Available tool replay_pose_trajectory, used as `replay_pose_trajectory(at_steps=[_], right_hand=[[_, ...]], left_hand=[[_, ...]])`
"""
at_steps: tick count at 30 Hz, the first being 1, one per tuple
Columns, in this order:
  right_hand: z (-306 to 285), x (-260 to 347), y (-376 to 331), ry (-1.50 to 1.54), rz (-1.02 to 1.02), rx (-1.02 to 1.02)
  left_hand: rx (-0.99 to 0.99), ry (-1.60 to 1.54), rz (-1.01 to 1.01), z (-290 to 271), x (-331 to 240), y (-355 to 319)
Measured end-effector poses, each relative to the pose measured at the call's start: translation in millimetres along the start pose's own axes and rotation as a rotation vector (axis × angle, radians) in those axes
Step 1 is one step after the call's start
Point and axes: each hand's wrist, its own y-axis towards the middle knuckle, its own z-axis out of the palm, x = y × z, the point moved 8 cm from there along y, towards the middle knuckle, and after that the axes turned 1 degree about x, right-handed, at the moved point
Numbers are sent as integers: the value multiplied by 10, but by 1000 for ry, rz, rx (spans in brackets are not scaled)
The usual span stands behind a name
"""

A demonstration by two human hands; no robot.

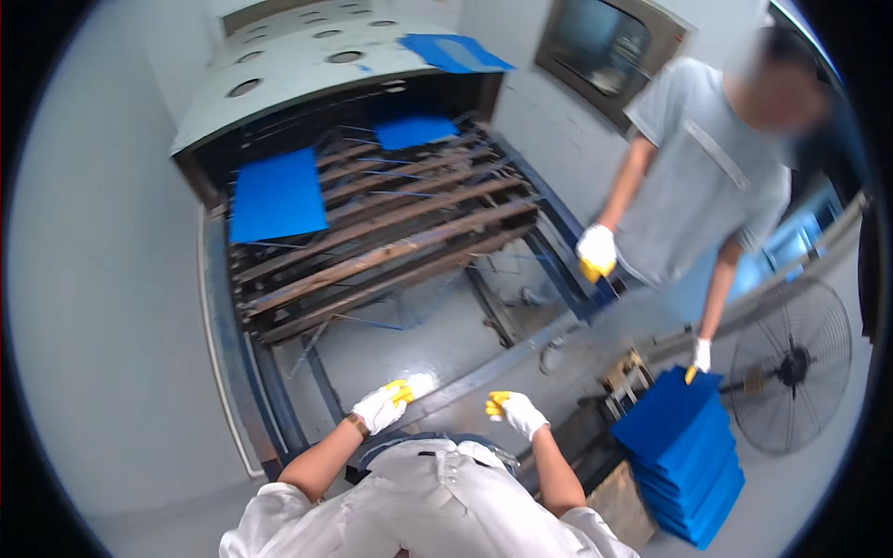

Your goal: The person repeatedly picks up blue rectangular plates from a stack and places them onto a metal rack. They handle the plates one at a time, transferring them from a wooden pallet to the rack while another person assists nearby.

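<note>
My left hand (pixel 383 405) in a white glove with yellow fingertips hangs in front of me, fingers loosely curled, holding nothing. At the same height my right hand (pixel 513 411), gloved the same way, is also empty with its fingers apart. Both hover above the grey floor before a rusty slatted rack (pixel 391 232) inside a metal machine frame. A blue sheet (pixel 276 195) lies on the rack's left side and a second blue sheet (pixel 414 130) rests farther back. A stack of blue sheets (pixel 684 456) stands at my right.
A co-worker in a grey shirt (pixel 698 177) stands at the right, one gloved hand (pixel 596 251) near the rack, the other (pixel 701 356) touching the stack. A floor fan (pixel 791 367) stands behind the stack. Another blue sheet (pixel 456 53) lies on the machine's perforated top.
</note>
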Motion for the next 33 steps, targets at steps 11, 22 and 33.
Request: replay_pose_trajectory(at_steps=[11,22,33], right_hand=[[4135,1661,1199,188,-197,729],[5115,1809,2111,61,-309,448],[4095,2657,673,-368,-510,423]], left_hand=[[-241,-213,197,-862,-1235,-569],[-49,-171,176,-376,-1302,-577],[31,42,183,-40,-1494,-768]])
